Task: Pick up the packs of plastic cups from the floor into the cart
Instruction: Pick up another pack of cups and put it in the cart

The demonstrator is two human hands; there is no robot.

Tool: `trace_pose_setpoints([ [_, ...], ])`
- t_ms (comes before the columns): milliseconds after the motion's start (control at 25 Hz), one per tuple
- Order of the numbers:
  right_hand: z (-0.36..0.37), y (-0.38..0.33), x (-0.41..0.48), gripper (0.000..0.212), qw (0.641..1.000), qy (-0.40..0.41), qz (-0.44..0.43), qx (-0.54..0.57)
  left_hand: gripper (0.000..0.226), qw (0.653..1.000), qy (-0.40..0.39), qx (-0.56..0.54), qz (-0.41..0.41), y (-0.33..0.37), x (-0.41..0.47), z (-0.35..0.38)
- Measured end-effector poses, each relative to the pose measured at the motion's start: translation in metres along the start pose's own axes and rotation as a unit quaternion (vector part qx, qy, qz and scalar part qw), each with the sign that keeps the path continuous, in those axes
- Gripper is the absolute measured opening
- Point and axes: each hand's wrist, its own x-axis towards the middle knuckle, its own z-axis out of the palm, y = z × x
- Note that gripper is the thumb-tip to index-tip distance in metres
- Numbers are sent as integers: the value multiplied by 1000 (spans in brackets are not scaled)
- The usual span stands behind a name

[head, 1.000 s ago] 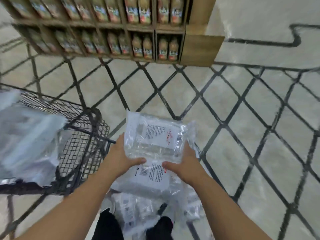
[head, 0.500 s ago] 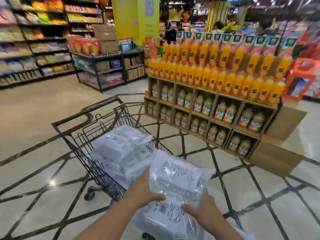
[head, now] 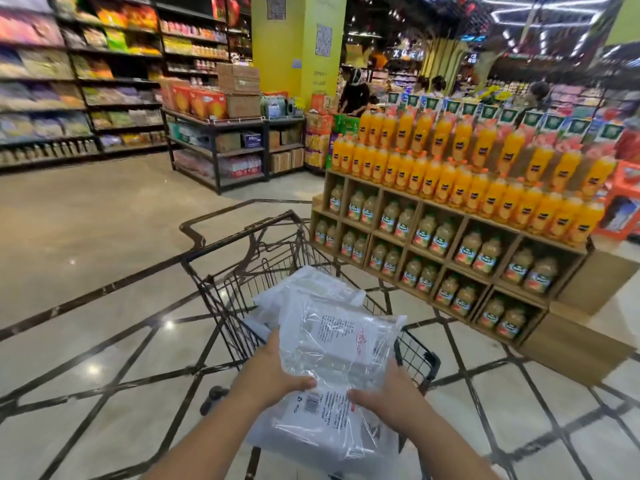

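Observation:
I hold a stack of clear plastic cup packs (head: 332, 355) with white labels in front of me, over the near end of the black wire cart (head: 221, 292). My left hand (head: 273, 372) grips the stack's left side, thumb on top. My right hand (head: 388, 396) grips its right side, thumb on the label. More packs of cups (head: 311, 285) lie inside the cart basket, beyond the ones I hold.
A wooden display (head: 450, 244) of orange juice bottles stands close to the cart's right. Stocked shelves (head: 69, 91) line the left and a rack of boxes (head: 225, 133) stands ahead. People (head: 356, 91) stand far behind. Open tiled floor (head: 86, 237) lies to the left.
My view rose from the floor to the aisle. Both hands carried the packs up from beside the cart and over its near end.

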Motion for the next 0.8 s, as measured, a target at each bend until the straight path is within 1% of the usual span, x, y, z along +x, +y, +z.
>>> trace_pose_setpoints([
  [80, 4, -39, -6, 147, 1000, -11, -5, -1, 128, 1000, 9, -2, 4, -11, 2, -21],
  [160, -5, -75, -21, 147, 1000, -3, -8, -5, 129, 1000, 12, 7, 8, -14, 7, -36],
  [240, -13, -101, -23, 147, 1000, 3, -10, -11, 134, 1000, 22, 17, 8, -14, 16, -46],
  [320, -20, -115, -15, 146, 1000, 1, -7, -20, 135, 999, 24, 26, 7, -15, 28, -53],
  [440, -23, -128, 7, 146, 1000, -11, -5, -18, 132, 999, 21, 26, 3, -18, 49, -62],
  [560, -23, -141, 36, 141, 1000, -23, -15, -12, 120, 1000, 22, 21, 1, -23, 79, -71],
  [680, -24, -150, 82, 155, 999, -32, 1, -3, 113, 1000, 19, 12, 2, -21, 121, -78],
  [800, -37, -156, 136, 148, 999, -39, 5, -7, 114, 1000, 16, 15, 0, -10, 169, -81],
])
